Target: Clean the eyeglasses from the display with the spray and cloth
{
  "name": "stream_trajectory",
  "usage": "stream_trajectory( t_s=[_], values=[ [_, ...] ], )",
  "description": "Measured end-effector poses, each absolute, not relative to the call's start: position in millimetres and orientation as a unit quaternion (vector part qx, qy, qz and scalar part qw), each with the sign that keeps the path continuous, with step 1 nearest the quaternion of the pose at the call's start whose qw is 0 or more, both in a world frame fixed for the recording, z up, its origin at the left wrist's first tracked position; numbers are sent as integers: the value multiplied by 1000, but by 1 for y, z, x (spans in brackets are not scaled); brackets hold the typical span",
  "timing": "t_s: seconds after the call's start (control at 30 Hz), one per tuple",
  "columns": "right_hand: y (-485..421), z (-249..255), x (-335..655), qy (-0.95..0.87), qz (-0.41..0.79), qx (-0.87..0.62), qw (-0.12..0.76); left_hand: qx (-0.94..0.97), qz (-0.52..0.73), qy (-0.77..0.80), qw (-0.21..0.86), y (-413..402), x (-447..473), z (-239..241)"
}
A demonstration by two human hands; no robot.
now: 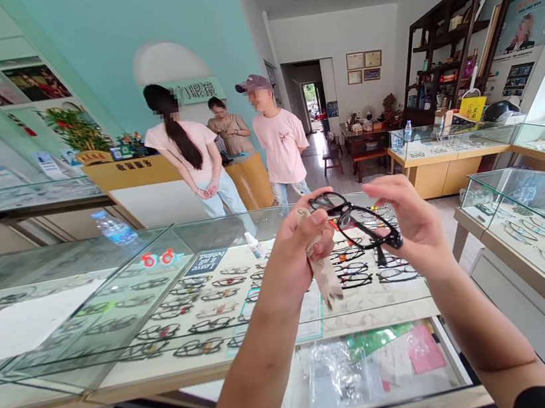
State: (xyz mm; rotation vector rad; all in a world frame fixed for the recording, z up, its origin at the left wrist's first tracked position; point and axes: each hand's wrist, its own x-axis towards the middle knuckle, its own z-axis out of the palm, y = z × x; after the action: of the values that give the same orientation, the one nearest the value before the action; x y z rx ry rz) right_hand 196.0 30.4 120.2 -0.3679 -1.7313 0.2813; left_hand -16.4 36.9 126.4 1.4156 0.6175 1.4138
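Black-framed eyeglasses are held up tilted over the glass display case. My left hand is closed on their left lens side, thumb in front. A beige, ragged-ended cloth hangs from the same hand, partly wrapped about its fingers. At the other end of the frame is my right hand, its fingers curved loosely above the rim and apart from it. The frame's right hinge overlaps its thumb side; whether they touch I cannot tell. Rows of eyeglasses lie under the glass.
An open drawer below the case holds plastic bags and a pink packet. A water bottle and white paper lie to the left. Several people stand around the wooden counter. More glass cases line the right.
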Motion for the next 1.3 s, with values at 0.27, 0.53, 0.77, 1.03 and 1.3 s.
stream_trajectory(
  t_s=[0.27,0.53,0.77,1.03,1.3],
  values=[
    [23,123,189,-787,-51,-164,592,534,507,264,623,22,-9,136],
    [26,121,189,-782,-134,-159,588,509,468,275,668,30,-11,132],
    [27,121,191,-765,-166,-189,593,600,420,339,590,44,-16,130],
    [55,113,192,-785,-36,-292,545,655,492,506,268,35,-63,148],
    [133,90,171,-813,-3,-544,205,639,530,522,194,15,-76,163]
  ],
)
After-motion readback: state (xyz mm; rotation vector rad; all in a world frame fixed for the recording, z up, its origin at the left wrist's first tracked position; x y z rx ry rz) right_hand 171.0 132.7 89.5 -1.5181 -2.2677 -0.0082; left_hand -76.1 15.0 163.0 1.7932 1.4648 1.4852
